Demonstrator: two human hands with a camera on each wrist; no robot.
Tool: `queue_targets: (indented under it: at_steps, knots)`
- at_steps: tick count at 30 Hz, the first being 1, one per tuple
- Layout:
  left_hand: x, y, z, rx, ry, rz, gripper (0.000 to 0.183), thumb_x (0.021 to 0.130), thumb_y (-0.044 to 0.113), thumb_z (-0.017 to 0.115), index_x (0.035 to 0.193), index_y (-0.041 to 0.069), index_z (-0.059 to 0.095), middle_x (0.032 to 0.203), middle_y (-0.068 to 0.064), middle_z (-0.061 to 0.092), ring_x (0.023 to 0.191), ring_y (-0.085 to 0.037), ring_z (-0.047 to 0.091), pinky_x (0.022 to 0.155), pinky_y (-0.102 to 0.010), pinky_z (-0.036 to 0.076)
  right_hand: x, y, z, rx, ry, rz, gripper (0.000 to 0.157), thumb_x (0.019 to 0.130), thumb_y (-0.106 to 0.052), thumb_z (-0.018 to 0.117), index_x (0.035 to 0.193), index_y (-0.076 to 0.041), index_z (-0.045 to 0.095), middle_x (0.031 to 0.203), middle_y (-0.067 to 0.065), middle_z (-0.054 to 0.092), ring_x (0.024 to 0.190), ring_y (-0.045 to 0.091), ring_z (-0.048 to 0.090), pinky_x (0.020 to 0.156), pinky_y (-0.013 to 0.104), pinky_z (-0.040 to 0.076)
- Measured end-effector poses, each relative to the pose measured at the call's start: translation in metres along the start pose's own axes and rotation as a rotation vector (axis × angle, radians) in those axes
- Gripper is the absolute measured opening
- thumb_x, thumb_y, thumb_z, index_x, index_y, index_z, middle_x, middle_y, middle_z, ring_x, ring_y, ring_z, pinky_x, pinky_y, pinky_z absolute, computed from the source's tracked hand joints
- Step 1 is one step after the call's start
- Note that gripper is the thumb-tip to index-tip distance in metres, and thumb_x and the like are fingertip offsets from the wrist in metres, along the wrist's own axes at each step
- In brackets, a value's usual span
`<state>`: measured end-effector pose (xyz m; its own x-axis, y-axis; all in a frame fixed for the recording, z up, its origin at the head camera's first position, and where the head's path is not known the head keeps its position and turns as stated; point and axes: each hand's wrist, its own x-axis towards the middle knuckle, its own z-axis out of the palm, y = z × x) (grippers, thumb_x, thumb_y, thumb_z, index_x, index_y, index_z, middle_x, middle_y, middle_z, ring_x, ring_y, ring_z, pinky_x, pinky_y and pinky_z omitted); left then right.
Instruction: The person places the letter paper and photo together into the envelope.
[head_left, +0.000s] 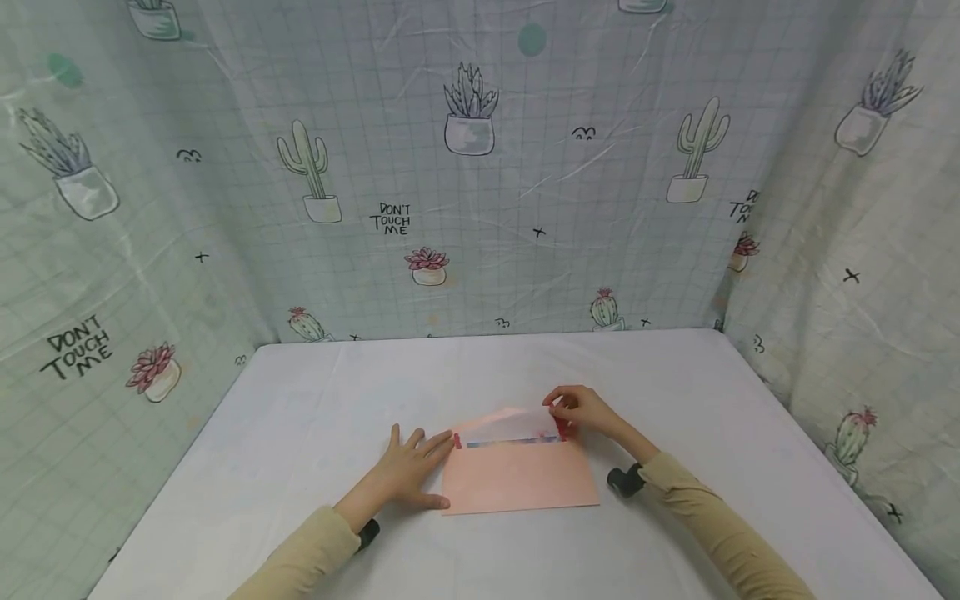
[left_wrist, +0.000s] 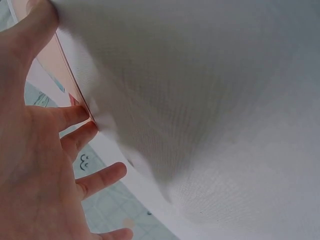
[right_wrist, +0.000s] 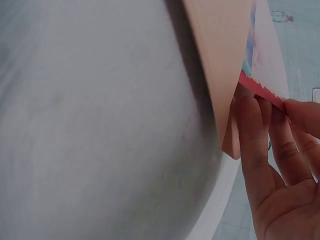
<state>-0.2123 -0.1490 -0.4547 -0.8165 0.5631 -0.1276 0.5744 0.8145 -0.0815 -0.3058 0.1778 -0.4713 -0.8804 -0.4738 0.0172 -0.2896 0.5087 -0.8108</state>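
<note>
A peach envelope [head_left: 519, 479] lies on the white table, its flap side facing away from me. Out of its opening sticks a pale sheet of paper [head_left: 510, 427] with red side edges and a coloured printed strip; its lower part is hidden inside. My right hand [head_left: 588, 411] pinches the paper's right red edge [right_wrist: 265, 90] between thumb and fingers, just beyond the envelope's right side. At the envelope's left edge, my left hand [head_left: 408, 468] is spread with fairly straight fingers. Thumb and fingertips touch that edge [left_wrist: 75, 85] in the left wrist view.
White tabletop [head_left: 300, 417] surrounds the envelope. A pale curtain [head_left: 525, 183] printed with potted cacti hangs behind the table and along both sides. Black wrist devices show beneath the right sleeve [head_left: 705, 508] and the left sleeve [head_left: 307, 550].
</note>
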Motion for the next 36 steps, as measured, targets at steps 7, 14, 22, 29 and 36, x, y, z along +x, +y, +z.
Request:
queue_targets:
  at_steps: [7,14,22,29,36]
  knots:
    - [0.001,0.000,0.001,-0.005,-0.002,-0.007,0.089,0.070,0.067,0.054,0.137,0.013,0.035,0.143,-0.002,0.034,0.123,-0.038,0.039,0.094,-0.069,0.020,-0.008,-0.005,-0.003,-0.045,-0.013,-0.071,0.016,0.084,-0.001,0.056,0.099,0.004,0.060,0.081,0.018,0.062,0.055,0.016,0.056,0.050,0.027,0.050]
    - [-0.001,-0.001,0.003,0.005,0.005,0.001,0.089,0.070,0.067,0.054,0.136,0.012,0.035,0.142,-0.002,0.034,0.122,-0.037,0.039,0.094,-0.069,0.021,-0.010,0.002,-0.004,-0.106,-0.084,-0.102,0.019,0.085,0.000,0.053,0.100,-0.002,0.064,0.064,0.011,0.061,0.051,0.010,0.053,0.049,0.022,0.047]
    - [-0.001,-0.004,0.006,0.013,0.031,0.025,0.088,0.071,0.068,0.052,0.136,0.012,0.035,0.143,-0.002,0.034,0.122,-0.035,0.038,0.093,-0.069,0.022,-0.010,-0.002,-0.004,-0.139,-0.138,-0.089,0.024,0.082,0.006,0.048,0.097,-0.001,0.065,0.064,0.008,0.060,0.054,0.009,0.052,0.051,0.019,0.047]
    - [0.001,-0.008,0.010,0.026,0.052,0.062,0.087,0.073,0.069,0.049,0.137,0.012,0.034,0.144,-0.003,0.032,0.124,-0.034,0.036,0.093,-0.068,0.023,-0.013,-0.008,-0.003,-0.231,-0.170,-0.107,0.026,0.079,0.008,0.048,0.095,-0.005,0.065,0.074,0.008,0.063,0.061,0.007,0.049,0.056,0.018,0.043]
    - [0.003,-0.008,0.009,0.013,0.048,0.070,0.088,0.072,0.069,0.050,0.136,0.011,0.035,0.143,-0.004,0.034,0.124,-0.033,0.036,0.093,-0.069,0.022,-0.019,-0.015,0.007,-0.448,-0.104,-0.167,0.016,0.082,0.001,0.052,0.092,-0.007,0.063,0.084,0.006,0.058,0.076,0.013,0.052,0.065,0.023,0.044]
